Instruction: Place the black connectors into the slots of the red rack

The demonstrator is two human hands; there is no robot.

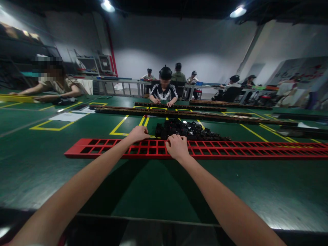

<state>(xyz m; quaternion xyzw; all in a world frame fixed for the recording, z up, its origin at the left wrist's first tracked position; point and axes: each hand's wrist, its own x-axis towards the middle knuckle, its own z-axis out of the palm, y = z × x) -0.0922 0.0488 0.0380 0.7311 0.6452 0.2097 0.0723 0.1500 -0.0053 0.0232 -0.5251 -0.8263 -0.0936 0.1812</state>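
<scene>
A long red slotted rack lies across the green table in front of me. My left hand rests on the rack's far edge with fingers curled down; whatever is under them is hidden. My right hand sits on the rack near its middle, fingers curled toward a pile of small black parts just behind the rack. I cannot make out anything held in either hand.
Long dark racks lie farther back on the table, marked with yellow tape boxes. A person sits opposite me, another leans at far left, and several more work at rear tables. White paper lies left.
</scene>
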